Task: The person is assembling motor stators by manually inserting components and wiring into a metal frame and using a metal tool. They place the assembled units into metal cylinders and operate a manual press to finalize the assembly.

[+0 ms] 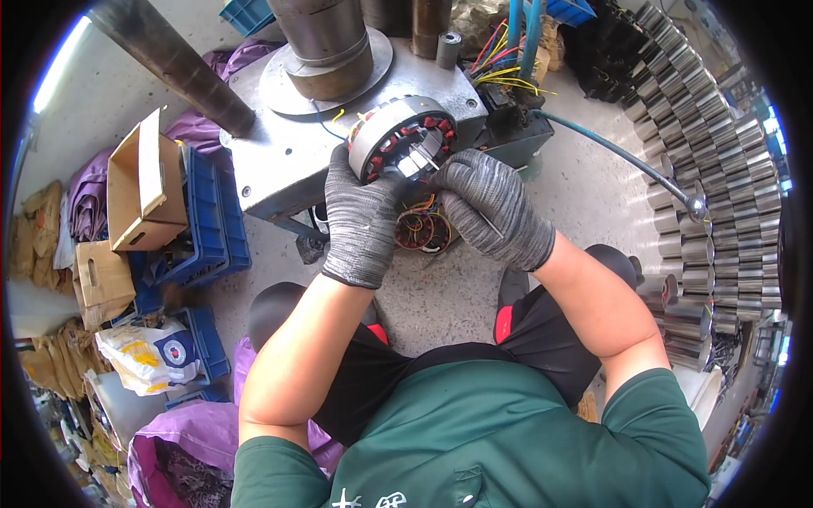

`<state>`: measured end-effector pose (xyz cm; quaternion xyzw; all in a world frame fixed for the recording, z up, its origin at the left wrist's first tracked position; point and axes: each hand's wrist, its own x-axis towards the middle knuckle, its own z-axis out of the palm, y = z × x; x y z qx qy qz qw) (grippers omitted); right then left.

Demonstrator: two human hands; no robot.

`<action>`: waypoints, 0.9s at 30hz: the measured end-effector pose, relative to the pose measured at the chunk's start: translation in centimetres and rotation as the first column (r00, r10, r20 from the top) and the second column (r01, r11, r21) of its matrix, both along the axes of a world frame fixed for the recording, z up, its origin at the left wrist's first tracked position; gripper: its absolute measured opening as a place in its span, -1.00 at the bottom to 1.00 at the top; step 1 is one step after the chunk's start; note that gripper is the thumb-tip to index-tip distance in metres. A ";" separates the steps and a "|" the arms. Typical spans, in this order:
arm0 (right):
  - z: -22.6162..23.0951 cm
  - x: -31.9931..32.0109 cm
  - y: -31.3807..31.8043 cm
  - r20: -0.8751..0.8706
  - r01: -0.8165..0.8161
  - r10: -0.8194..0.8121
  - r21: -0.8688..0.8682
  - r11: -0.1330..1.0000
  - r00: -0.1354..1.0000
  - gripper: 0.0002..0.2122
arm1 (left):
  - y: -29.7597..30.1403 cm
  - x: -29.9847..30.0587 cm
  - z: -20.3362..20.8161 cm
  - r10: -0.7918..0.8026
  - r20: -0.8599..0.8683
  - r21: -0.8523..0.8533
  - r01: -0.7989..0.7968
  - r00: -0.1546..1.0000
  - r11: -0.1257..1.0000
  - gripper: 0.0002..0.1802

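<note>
A motor stator (395, 119), a grey metal ring with red-wound coils inside, is tilted up at the near edge of a metal press table (292, 165). My left hand (362, 216), in a grey knitted glove, grips the ring's lower left side, with the thumb toward its inside. My right hand (495, 207), gloved alike, has its fingers pinched together at the ring's lower right edge. A thin line shows by its palm; what the fingers hold, if anything, I cannot make out. Below the table edge is another wound stator (423, 233) with coloured wires.
A thick press column (326, 42) stands on the table behind the stator. Blue crates (203, 216) and a cardboard box (148, 190) are at left. A lever with a ball knob (696, 207) reaches out at right, before stacked metal cylinders (720, 161). Coloured wires (508, 72) hang behind.
</note>
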<state>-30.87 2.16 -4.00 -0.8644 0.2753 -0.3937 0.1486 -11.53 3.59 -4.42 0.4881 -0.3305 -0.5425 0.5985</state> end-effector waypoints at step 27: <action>0.4 -0.3 0.5 -0.013 -0.047 0.048 0.075 0.996 0.999 -0.82 | 0.1 0.6 1.3 0.042 0.006 0.009 -0.042 0.999 0.999 -0.41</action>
